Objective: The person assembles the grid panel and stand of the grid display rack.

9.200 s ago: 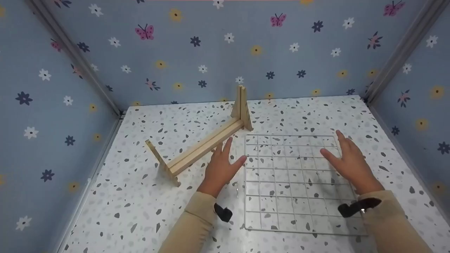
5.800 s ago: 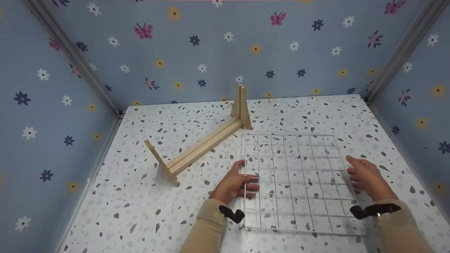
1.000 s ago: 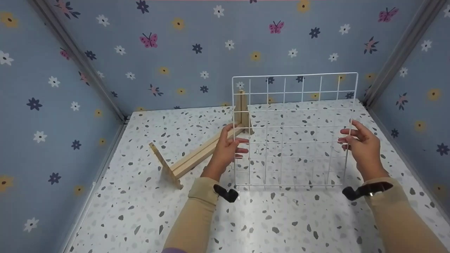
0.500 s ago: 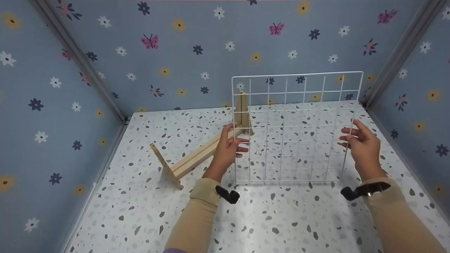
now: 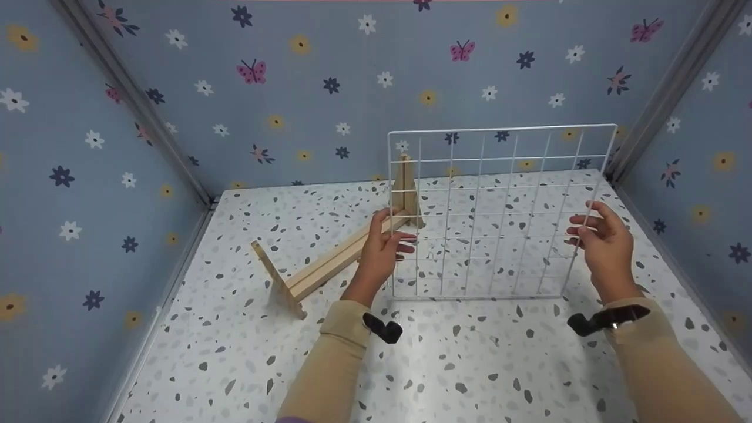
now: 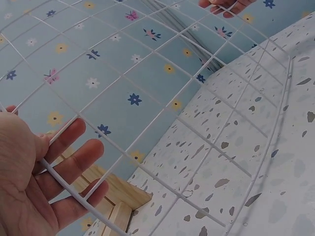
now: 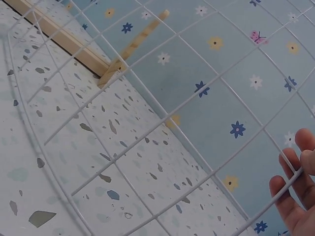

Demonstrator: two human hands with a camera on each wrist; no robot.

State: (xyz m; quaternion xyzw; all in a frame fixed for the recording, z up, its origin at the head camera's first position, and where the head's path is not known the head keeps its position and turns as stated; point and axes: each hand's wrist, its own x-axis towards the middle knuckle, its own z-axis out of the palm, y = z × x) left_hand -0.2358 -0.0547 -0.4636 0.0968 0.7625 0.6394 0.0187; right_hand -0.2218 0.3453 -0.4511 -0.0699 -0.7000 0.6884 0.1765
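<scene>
A white wire grid panel [image 5: 502, 128] stands tilted up above the speckled tabletop, its top edge in front of the wall. My left hand [image 5: 378, 255] grips its left side wire, fingers reaching behind the grid. On the opposite side, my right hand [image 5: 610, 252] pinches the right side wire between thumb and fingers. The left wrist view shows fingers of the left hand [image 6: 29, 177] curled past the edge wire. Behind the panel's left side is a wooden stand, with a grooved rail [image 5: 329, 264] between two upright end pieces; the left hand hides part of the rail.
The stand's near end piece [image 5: 279, 279] rises at the left, and its far end piece [image 5: 404, 185] is seen through the grid. Flower-patterned walls [image 5: 329, 35] enclose the speckled table [image 5: 458, 364] at the back and both sides.
Earlier the grid panel lay flat with both hands open over it; now both hands hold it raised. Over the last second its bottom edge has shifted farther back and its top right corner rightward.
</scene>
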